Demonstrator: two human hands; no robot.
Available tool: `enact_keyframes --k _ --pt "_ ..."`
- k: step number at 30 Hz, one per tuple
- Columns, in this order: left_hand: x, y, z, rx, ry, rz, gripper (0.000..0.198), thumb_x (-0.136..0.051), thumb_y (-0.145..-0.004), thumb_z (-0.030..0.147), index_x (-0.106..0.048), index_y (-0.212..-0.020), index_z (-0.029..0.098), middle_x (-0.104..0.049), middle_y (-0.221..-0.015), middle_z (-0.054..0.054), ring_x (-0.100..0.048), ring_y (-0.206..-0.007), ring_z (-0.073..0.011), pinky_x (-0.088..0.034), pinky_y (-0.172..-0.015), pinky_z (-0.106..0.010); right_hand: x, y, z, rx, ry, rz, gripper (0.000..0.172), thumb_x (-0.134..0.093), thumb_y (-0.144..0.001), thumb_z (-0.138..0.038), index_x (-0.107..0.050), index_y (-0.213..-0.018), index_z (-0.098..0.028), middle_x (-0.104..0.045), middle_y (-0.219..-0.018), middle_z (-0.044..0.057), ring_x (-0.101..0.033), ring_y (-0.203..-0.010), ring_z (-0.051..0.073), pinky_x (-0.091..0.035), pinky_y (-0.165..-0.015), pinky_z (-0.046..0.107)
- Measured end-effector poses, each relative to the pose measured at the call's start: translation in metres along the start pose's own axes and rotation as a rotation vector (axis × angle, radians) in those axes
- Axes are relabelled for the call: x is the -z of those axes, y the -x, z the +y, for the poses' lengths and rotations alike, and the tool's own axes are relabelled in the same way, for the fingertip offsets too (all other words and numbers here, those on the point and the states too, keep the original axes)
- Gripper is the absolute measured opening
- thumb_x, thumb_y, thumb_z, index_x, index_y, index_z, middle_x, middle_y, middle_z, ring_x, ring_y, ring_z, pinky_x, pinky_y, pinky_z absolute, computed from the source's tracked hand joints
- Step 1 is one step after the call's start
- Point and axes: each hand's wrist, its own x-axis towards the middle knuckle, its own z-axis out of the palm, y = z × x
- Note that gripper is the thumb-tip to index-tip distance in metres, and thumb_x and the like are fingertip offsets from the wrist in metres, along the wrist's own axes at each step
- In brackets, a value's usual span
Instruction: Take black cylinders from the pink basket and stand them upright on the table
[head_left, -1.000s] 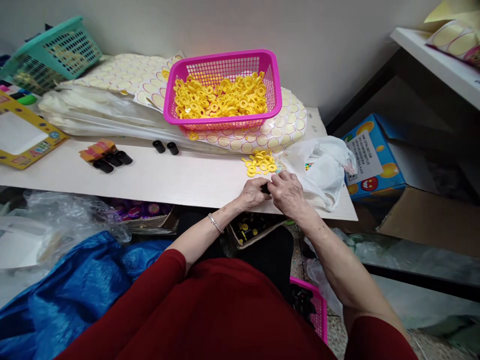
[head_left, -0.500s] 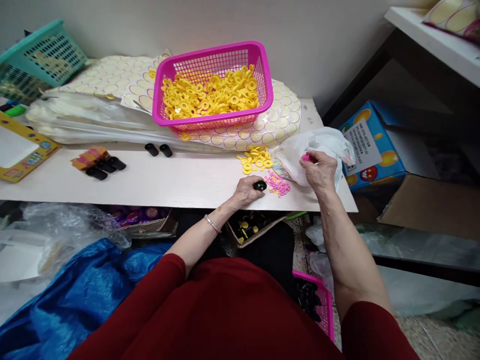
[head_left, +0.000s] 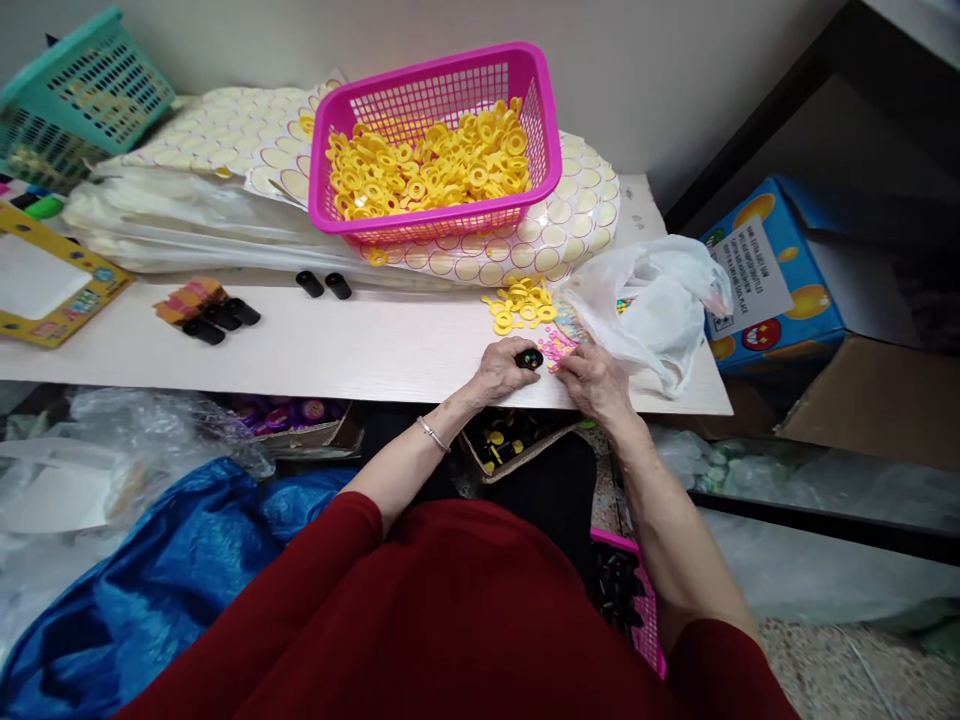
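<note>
My left hand (head_left: 504, 368) is wrapped round a small black tube (head_left: 529, 358) near the front edge of the table. The tube's open end faces up, and tiny coloured bits show inside it. Just right of the tube lies a pile of small pink pieces (head_left: 553, 346). My right hand (head_left: 596, 380) is at the pile's right side with its fingers pinched together; whatever they hold is hidden. Behind the pile lie loose yellow rings with tabs (head_left: 521, 303). A white plastic bag (head_left: 660, 310) with coloured bits inside sits beyond my right hand.
A pink basket (head_left: 547, 130) of yellow ring pieces stands on sheets of round stickers (head_left: 585, 205). More black tubes (head_left: 337, 287) are at the left, some beside an orange bundle (head_left: 191, 298). A blue carton (head_left: 780, 270) stands right. Below the edge sits a box of black-and-yellow pieces (head_left: 510, 445).
My right hand has come from the white bag down and left to the pink pile. The pink item it held no longer shows. My left hand still holds the tube.
</note>
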Motion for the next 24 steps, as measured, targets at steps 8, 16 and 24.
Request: enact_keyframes --k 8,16,24 --pt "0.000 0.000 0.001 -0.007 -0.043 -0.016 0.039 -0.078 -0.060 0.014 -0.077 -0.099 0.017 -0.073 -0.095 -0.001 -0.065 -0.092 -0.0185 -0.052 -0.088 -0.031 -0.004 0.001 -0.008 0.094 0.275 -0.054 0.030 -0.043 -0.095 -0.016 -0.072 -0.087 -0.015 -0.064 -0.086 0.012 -0.048 -0.083 0.024 -0.029 -0.072 0.035" --pt "-0.001 0.000 -0.001 -0.078 -0.041 -0.012 0.030 -0.074 -0.065 0.015 -0.076 -0.095 0.017 -0.073 -0.092 -0.002 -0.065 -0.088 -0.0173 -0.051 -0.085 -0.030 0.002 0.009 -0.039 0.045 0.267 -0.226 0.030 -0.040 -0.093 -0.011 -0.070 -0.101 -0.012 -0.066 -0.095 0.016 -0.053 -0.090 0.027 -0.028 -0.072 0.036" --pt "-0.002 -0.001 0.000 -0.078 -0.077 -0.007 0.029 -0.075 -0.065 0.015 -0.075 -0.094 0.017 -0.072 -0.089 -0.001 -0.063 -0.087 -0.0168 -0.049 -0.082 -0.028 0.020 -0.009 -0.049 -0.126 0.220 -0.472 0.031 -0.042 -0.095 -0.016 -0.070 -0.108 -0.013 -0.069 -0.101 0.018 -0.061 -0.095 0.028 -0.031 -0.069 0.035"
